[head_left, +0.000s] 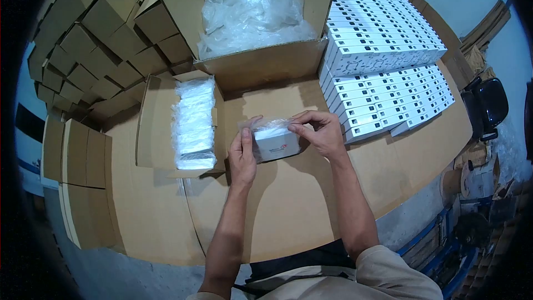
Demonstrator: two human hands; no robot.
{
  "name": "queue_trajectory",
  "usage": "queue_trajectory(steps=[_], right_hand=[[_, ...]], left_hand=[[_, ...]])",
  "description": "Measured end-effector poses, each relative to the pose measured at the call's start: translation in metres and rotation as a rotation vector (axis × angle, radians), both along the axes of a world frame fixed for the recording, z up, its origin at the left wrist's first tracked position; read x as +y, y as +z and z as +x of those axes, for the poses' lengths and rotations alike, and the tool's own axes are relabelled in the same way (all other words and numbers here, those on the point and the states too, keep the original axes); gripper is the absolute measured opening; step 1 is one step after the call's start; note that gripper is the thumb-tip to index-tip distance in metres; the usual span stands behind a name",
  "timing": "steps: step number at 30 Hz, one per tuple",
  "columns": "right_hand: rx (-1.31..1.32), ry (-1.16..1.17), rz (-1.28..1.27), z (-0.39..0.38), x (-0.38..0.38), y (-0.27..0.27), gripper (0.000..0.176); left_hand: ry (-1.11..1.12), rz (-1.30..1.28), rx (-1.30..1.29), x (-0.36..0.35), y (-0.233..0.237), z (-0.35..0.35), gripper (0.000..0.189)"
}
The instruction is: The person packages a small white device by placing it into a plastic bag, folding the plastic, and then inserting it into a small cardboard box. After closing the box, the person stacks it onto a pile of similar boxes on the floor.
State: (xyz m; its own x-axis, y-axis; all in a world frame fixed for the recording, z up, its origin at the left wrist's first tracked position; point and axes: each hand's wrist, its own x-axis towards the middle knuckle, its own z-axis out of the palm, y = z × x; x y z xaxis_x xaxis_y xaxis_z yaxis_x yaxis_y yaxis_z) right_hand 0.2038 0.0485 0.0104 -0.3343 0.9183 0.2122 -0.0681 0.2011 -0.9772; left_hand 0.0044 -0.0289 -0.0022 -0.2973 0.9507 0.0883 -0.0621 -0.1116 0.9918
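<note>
A small white box in a clear plastic bag is between my hands, above the cardboard-covered table. My left hand grips its left side, thumb on the front edge. At the upper right corner, my right hand pinches the clear plastic between thumb and fingers. Just left of my left hand stands an open carton holding a column of plastic-wrapped white boxes. Beyond my hands, a large open carton holds a heap of clear plastic bags.
Stacked white boxes with small dark squares stand at the right on the table. Many brown cartons are piled at the upper left, with more cartons at the left edge. A black chair stands beyond the table's right edge.
</note>
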Motion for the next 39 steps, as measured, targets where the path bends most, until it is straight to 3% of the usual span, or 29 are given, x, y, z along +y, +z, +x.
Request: queue_trajectory(steps=[5, 8, 14, 17, 20, 23, 29, 34, 39], right_hand=[[0.144, 0.061, -0.177, -0.004, -0.002, -0.002, 0.018], [0.37, 0.066, -0.264, -0.014, -0.005, -0.011, 0.032], [0.424, 0.12, -0.3, -0.024, -0.015, 0.026, 0.055], [0.119, 0.166, -0.157, -0.013, -0.01, 0.014, 0.051], [0.057, 0.144, -0.248, -0.012, -0.008, 0.015, 0.052], [0.062, 0.107, -0.191, -0.015, -0.01, 0.017, 0.045], [0.002, 0.107, -0.224, -0.012, -0.007, 0.009, 0.03], [-0.008, 0.107, -0.183, -0.009, -0.006, 0.006, 0.022], [0.0, 0.075, -0.137, -0.01, -0.006, 0.004, 0.013]], left_hand=[[-0.039, -0.04, -0.187, 0.0, -0.004, -0.002, 0.05], [-0.066, -0.029, -0.373, 0.0, -0.001, -0.001, 0.051], [-0.032, 0.053, -0.531, 0.008, -0.002, 0.0, 0.049], [-0.041, 0.076, -0.507, 0.01, -0.003, -0.001, 0.047], [-0.052, 0.078, -0.505, 0.012, -0.005, -0.002, 0.045], [-0.023, 0.072, -0.244, 0.011, -0.003, -0.001, 0.043], [-0.012, -0.043, -0.093, 0.007, -0.008, -0.007, 0.033], [-0.039, 0.06, 0.01, 0.007, -0.003, -0.009, 0.014], [-0.026, 0.093, -0.008, 0.007, -0.001, -0.009, 0.011]])
